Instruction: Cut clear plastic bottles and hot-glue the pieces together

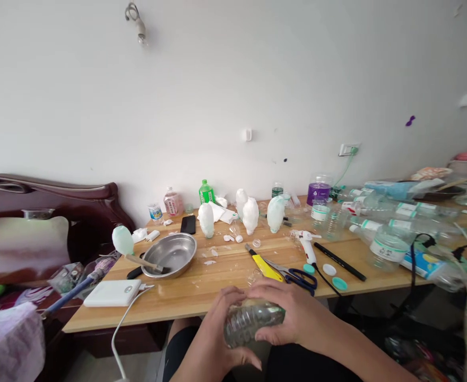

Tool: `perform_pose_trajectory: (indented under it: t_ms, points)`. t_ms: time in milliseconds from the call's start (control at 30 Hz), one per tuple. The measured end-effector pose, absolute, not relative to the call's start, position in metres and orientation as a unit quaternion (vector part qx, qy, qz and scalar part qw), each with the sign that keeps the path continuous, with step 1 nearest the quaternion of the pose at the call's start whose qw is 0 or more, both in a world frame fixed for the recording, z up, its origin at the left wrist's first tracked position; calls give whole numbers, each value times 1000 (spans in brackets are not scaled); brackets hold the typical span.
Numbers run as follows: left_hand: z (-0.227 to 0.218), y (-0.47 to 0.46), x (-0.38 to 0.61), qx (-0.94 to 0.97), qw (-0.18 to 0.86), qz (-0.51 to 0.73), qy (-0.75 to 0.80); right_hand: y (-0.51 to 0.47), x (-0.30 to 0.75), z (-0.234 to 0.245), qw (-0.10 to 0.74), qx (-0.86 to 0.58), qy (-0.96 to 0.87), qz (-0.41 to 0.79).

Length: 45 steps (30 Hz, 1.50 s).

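Note:
A clear ribbed plastic bottle [250,323] lies on its side above my lap, at the table's front edge. My left hand [215,331] wraps round its left end, thumb below. My right hand [293,313] grips the right end from above, with the thumb on its near side. Fingers cover parts of both ends, so I cannot tell whether it is whole or cut. Just beyond my hands lie a yellow utility knife [266,267] and dark-handled scissors [300,278].
White-coated rounded shapes [250,216] stand mid-table. A metal bowl [178,249] with a brush sits left, near a white power bank [112,293]. To the right are a glue gun [306,246], a black marker-like stick [340,261], loose caps [339,284] and several clear bottles [387,249].

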<state>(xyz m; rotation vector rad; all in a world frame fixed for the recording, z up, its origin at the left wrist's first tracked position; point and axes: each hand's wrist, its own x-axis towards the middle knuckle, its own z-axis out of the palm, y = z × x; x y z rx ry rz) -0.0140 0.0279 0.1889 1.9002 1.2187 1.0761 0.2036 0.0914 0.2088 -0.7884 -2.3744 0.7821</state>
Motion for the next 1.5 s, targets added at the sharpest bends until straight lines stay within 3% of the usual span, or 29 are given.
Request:
perform_pose_trajectory:
  t_ms: [267, 1033, 1333, 1500]
  points:
    - [177, 29, -19, 777, 199, 405, 439, 87, 201, 223, 237, -302, -870, 311]
    - [184, 25, -23, 859, 120, 358, 346, 86, 205, 241, 178, -326, -848, 378]
    - [188, 25, -26, 897, -55, 357, 255, 84, 206, 244, 136, -291, -851, 415]
    - [185, 17, -30, 904, -91, 335, 249, 80, 203, 243, 178, -275, -887, 326]
